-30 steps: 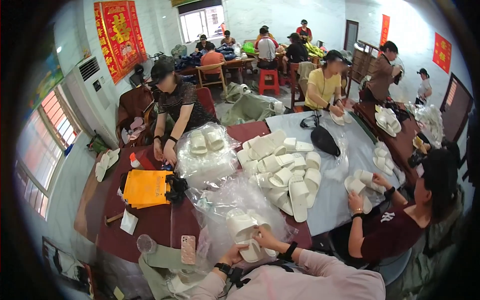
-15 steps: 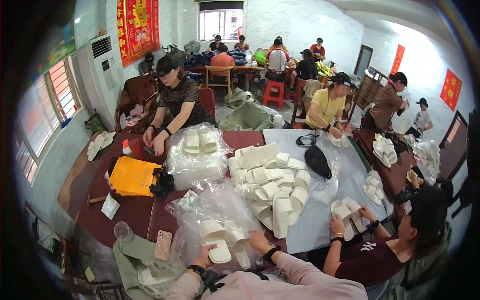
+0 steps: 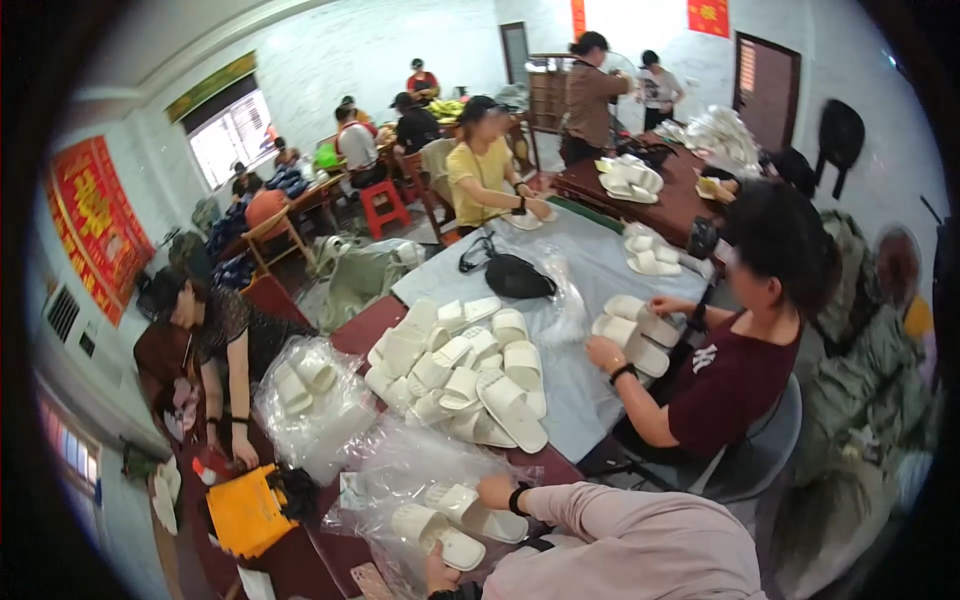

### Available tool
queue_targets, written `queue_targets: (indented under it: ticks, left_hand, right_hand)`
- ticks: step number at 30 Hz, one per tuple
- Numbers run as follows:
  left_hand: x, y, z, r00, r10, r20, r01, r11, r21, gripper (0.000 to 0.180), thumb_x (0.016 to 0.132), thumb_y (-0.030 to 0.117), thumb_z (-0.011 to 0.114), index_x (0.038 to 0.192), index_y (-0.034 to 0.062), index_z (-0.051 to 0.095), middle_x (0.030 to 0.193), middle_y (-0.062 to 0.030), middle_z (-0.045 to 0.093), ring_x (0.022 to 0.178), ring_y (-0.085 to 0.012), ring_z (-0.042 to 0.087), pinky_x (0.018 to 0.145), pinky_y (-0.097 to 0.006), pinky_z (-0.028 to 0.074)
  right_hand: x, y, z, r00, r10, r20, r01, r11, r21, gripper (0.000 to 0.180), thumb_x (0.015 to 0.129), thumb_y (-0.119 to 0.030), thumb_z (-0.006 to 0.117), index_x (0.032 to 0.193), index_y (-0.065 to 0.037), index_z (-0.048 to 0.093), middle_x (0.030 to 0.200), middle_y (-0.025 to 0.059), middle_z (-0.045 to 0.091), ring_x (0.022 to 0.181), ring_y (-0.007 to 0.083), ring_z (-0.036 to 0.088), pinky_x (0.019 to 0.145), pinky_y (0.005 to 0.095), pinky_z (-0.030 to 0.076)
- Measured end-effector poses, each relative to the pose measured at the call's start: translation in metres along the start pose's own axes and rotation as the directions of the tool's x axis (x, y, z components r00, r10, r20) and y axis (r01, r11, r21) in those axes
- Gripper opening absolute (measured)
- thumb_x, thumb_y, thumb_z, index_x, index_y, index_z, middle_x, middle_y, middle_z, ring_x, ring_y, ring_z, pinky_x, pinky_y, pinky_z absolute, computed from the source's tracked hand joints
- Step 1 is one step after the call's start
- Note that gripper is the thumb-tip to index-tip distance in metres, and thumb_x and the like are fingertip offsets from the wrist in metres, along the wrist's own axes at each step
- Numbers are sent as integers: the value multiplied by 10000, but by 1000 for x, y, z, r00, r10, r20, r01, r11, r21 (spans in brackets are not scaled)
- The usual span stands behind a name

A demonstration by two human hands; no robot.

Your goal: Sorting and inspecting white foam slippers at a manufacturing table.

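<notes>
**Left hand (image 3: 441, 571) grips, right hand (image 3: 495, 492) touches!**

Here's the pair, side by side over crumpled clear plastic (image 3: 365, 490) on the dark red tabletop (image 3: 368, 326)! The left hand has hold of the left slipper (image 3: 437, 537) by its near left edge. The right hand is up against the right slipper (image 3: 468, 508), but whether its fingers close around it, I can't tell. Just beyond lies a big heap of white slippers (image 3: 462, 372), with a black pouch (image 3: 520, 278) behind it. Over to the right, a co-worker (image 3: 735, 375) handles another white pair (image 3: 636, 330)!
</notes>
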State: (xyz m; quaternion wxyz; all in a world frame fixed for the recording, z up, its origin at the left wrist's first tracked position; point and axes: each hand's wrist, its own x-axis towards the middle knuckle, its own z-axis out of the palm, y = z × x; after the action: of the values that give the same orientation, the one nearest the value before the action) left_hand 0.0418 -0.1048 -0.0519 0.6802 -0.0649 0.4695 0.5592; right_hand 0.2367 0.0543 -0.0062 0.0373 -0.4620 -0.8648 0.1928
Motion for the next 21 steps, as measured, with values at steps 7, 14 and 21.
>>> queue_targets:
  ticks: [7,14,21]
  left_hand:
    - [15,13,-15,998,-38,59,38,999,-5,357,902,302,418,1092,12,507,1069,-130,580,964,-294,570,854,-442,458]
    - [-25,54,25,954,258,152,-234,959,-160,335,902,261,373,1092,14,495,1022,-110,597,883,-252,600,780,-396,494]
    - [-56,86,28,985,133,107,-116,981,-157,326,911,255,349,1080,11,483,980,-105,607,817,-239,619,691,-352,526]
  right_hand:
    - [-1,-9,5,987,3,-162,1,1000,26,137,702,-145,548,737,-32,615,923,167,567,825,322,582,674,432,465]
    - [-13,-30,-37,956,151,-250,3,852,524,191,745,-176,560,803,-1,512,808,180,561,757,340,547,647,418,423]
    - [-11,-28,-48,960,278,39,-178,498,849,277,722,-161,624,950,-25,545,743,114,598,698,196,568,621,325,446]
